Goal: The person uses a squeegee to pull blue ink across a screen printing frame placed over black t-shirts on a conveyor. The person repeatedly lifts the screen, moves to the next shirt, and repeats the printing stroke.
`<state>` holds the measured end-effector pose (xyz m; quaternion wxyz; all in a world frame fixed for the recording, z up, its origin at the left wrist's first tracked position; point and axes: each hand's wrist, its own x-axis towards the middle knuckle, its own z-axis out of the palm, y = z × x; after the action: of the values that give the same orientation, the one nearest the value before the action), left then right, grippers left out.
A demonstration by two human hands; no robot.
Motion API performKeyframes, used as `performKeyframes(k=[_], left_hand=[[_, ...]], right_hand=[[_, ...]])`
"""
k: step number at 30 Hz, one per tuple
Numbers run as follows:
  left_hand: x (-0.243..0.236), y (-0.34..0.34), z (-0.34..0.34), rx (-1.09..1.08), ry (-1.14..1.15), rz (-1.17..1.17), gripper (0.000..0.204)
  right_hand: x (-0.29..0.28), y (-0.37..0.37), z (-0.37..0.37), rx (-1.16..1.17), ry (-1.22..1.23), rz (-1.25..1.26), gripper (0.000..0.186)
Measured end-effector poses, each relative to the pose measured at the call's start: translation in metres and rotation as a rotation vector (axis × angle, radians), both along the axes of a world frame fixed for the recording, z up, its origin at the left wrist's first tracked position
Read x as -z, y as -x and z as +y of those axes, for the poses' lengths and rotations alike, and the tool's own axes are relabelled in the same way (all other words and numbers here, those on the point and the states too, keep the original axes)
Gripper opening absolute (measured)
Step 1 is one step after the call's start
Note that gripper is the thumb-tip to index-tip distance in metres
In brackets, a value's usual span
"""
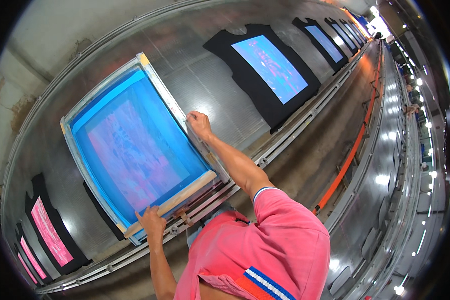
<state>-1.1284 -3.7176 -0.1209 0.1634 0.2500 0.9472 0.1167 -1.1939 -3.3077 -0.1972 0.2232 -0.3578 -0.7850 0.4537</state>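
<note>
So, far left there's a black fabric shirt with a pink rectangular print (50, 232) flat on the long grey metal bench (200, 85). Next comes the big pale rectangular screen frame (160, 90) with blue mesh (135, 150), sitting on the same bench. A long pale wooden bar (187, 193) lies along its near edge, angling from lower left to upper right. The bare left hand (152, 221) is the nearer one, right at the bar's left end, fingers a bit spread; can't tell if that grip's actually closed on it. The bare right hand (200, 124) is well off the bar, up beside the frame's right rail, fingers curled, and I can't tell if it's pinching anything. Past it: a black shirt with a blue-and-pink panel (272, 70).
</note>
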Motion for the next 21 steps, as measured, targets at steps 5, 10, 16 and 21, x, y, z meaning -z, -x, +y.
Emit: performKeyframes(k=[5,10,16,21], left_hand=[[-0.026,0.010,0.000,-0.014,0.102,-0.081,0.031],[-0.003,0.015,-0.025,0.039,0.098,-0.001,0.030],[0.014,0.016,-0.038,0.069,-0.034,0.068,0.036],[0.007,0.020,-0.033,0.018,-0.026,-0.062,0.038]], right_hand=[[0.004,0.007,-0.016,-0.003,0.039,-0.032,0.032],[0.005,0.013,-0.036,-0.025,0.090,-0.054,0.031],[0.007,0.012,-0.041,-0.014,0.034,-0.008,0.030],[0.018,0.016,-0.038,-0.031,0.034,-0.064,0.030]])
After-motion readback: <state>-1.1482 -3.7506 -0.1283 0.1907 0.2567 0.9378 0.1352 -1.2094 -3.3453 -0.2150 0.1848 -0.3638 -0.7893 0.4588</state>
